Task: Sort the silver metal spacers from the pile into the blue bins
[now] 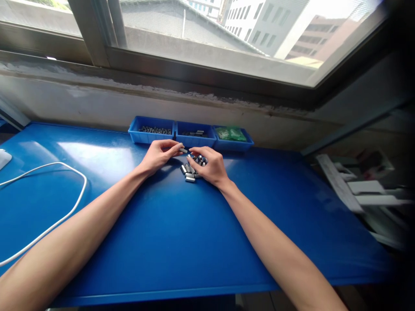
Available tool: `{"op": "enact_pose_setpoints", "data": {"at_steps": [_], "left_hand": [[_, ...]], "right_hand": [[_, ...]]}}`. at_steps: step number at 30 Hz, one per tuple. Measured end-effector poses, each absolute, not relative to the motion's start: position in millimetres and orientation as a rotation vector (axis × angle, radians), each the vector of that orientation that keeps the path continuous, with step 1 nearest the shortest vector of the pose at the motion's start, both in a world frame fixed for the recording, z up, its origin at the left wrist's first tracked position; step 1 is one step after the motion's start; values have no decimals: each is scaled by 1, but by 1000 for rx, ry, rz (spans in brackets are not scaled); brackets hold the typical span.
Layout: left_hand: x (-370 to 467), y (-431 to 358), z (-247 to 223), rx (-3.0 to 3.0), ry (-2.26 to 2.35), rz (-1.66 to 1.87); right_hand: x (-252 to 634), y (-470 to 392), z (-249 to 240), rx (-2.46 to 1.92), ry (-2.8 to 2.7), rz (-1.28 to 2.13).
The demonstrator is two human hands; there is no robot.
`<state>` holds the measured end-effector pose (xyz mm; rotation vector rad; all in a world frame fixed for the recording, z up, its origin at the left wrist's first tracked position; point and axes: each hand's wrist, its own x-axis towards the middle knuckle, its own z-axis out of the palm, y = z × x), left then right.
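Between its thumb and fingertips my left hand pinches a small silvery rectangular piece. My right hand is close beside it, thumb and forefinger curled toward each other near the piece's free end. Something small and pale shows at the right thumb tip, too small to name. Below and behind the right fingers lies a loose pile of small black and silver rectangular pieces, partly hidden by that hand. Both hands are over the blue table, just in front of the bins.
Three joined blue bins stand along the back: the left bin holds small dark parts, the middle bin metal pieces, the right bin green and clear bags. A white cable curves across the left side. A window rises behind.
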<state>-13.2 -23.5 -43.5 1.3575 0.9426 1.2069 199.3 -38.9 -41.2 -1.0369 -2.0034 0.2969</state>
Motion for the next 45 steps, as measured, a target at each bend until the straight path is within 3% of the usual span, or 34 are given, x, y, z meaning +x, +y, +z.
{"op": "enact_pose_setpoints", "data": {"at_steps": [9, 15, 22, 32, 45], "left_hand": [[-14, -32, -38, 1506, 887, 1069], [-4, -32, -44, 1868, 997, 1072], [-1, -29, -52, 2431, 942, 975], [-2, -32, -49, 2328, 1232, 993], [-3, -26, -50, 2139, 1267, 1048]], "right_hand": [[201, -36, -46, -916, -2000, 315], [203, -21, -46, -1142, -1420, 477], [201, -8, -48, -1057, -1086, 691], [203, -16, -45, -1074, -1256, 658], [202, -17, -44, -1064, -1302, 722]]}}
